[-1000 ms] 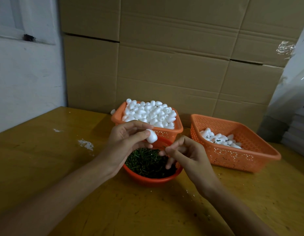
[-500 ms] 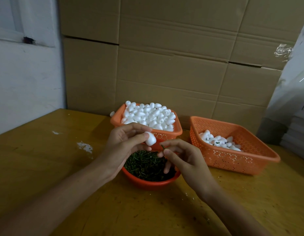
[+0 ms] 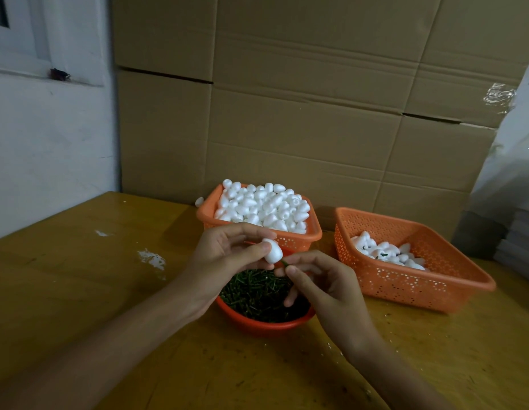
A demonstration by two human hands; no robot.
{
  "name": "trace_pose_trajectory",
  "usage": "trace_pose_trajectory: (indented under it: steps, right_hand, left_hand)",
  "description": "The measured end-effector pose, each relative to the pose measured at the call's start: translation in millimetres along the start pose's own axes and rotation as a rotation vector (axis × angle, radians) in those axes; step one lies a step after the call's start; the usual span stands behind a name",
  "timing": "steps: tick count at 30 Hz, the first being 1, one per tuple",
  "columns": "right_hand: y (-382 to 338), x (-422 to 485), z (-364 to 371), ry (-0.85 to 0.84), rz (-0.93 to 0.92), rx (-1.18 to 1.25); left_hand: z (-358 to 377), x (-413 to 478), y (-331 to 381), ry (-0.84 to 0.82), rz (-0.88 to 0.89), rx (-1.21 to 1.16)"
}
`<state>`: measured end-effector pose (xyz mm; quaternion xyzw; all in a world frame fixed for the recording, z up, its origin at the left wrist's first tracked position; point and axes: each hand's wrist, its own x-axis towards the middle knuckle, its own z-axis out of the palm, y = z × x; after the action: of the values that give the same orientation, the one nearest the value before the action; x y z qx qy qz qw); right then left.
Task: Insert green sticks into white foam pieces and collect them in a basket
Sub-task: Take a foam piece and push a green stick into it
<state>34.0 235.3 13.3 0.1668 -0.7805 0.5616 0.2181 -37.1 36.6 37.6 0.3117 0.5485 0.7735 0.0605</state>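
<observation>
Foam piece (image 3: 273, 251): one white egg-shaped unit, pinched between the thumb and fingertips of the left hand (image 3: 227, 255), whose fingers curl round it. Green stick (image 3: 284, 263): only a short tip shows, nipped between thumb and forefinger of the right hand (image 3: 325, 285), the other fingers loosely curled below. The tip sits just beside the foam at its lower right; contact or entry cannot be confirmed from this view.

Directly beneath both grips: red bowl (image 3: 266, 326) heaped with green sticks. Beyond the left grip: orange supply basket (image 3: 204, 214), piled high with bare foam. Right of the right grip, well apart: orange collection basket (image 3: 420, 288), holding a modest pile of finished pieces.

Assessment: insertion step in hand, stick not judged seated. The next move calls for lining the stick up with the foam's axis and pressing it straight in, with a left grip firm but light enough not to dent the foam
</observation>
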Motion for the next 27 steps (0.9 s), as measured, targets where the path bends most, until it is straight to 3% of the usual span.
trace_pose_trajectory:
  steps: [14,20,27]
  right_hand:
    - [-6.5,-2.6,4.2,0.06,-0.019,0.002]
    - [-5.1,-5.5,6.2,0.086,-0.116,-0.182]
    - [-1.1,-2.7,1.1,0.044,-0.178,-0.173]
  left_hand:
    - [-1.3,0.3,0.1,-0.055,-0.004,0.034]
    - [-2.9,-0.2,-2.3,-0.083,-0.01,0.122]
    - [-2.3,1.2,-0.5,-0.079,-0.045,0.08]
